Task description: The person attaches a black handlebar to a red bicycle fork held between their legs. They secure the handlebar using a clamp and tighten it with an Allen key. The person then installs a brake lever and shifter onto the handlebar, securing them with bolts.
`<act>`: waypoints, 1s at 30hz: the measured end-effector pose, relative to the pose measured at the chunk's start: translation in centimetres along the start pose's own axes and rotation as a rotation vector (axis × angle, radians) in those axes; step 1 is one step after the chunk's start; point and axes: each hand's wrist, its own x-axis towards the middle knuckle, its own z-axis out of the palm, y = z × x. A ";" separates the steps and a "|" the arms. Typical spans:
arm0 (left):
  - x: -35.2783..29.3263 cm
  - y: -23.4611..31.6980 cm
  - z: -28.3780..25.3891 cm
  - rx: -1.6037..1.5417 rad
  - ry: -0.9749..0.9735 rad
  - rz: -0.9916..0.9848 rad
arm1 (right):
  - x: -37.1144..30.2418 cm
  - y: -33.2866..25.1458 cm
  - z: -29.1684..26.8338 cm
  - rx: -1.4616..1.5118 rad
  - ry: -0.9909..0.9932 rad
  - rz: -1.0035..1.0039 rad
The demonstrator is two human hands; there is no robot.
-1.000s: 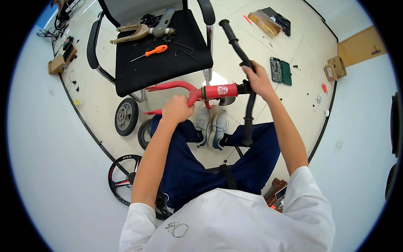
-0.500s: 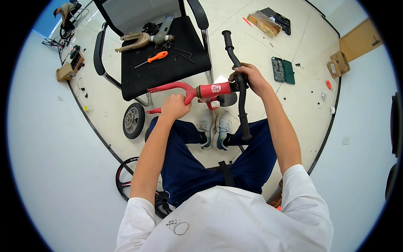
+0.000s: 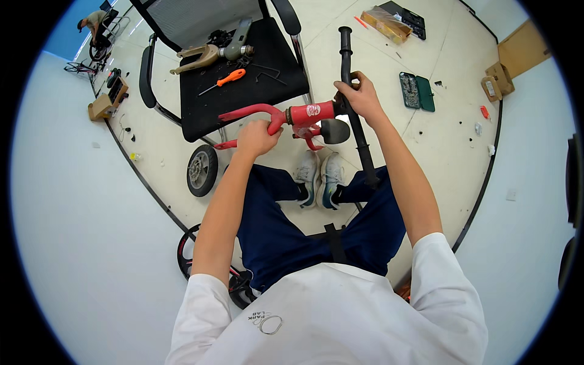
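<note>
A red bike fork [image 3: 252, 110] lies sideways in front of me, its prongs pointing left, joined to a short red head tube [image 3: 311, 112]. My left hand [image 3: 258, 139] is closed around the lower fork leg, close to the crown. At the tube's right end a black handlebar [image 3: 347, 55] crosses it, its far end up and its near end over my right thigh. My right hand [image 3: 364, 100] grips this bar near its middle, by the clamp; some fingers are hidden. Below the tube hangs a black rounded part [image 3: 335, 131].
A black chair [image 3: 207, 118] holds a tan fork [image 3: 204, 57], an orange screwdriver [image 3: 226, 79] and hex keys [image 3: 267, 76]. A small wheel [image 3: 202, 170] stands beside it. On the floor lie a green tool case [image 3: 417, 92] and a cardboard box [image 3: 386, 26]. Another person [image 3: 94, 27] works far left.
The handlebar has turned, its far end shifting right and its bends now looking straighter. My right hand has moved slightly toward the far side on it. My left hand keeps its hold.
</note>
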 end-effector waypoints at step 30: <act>-4.7 11.4 2.7 -0.562 -0.022 0.109 | -2.8 1.4 2.2 0.471 0.025 0.170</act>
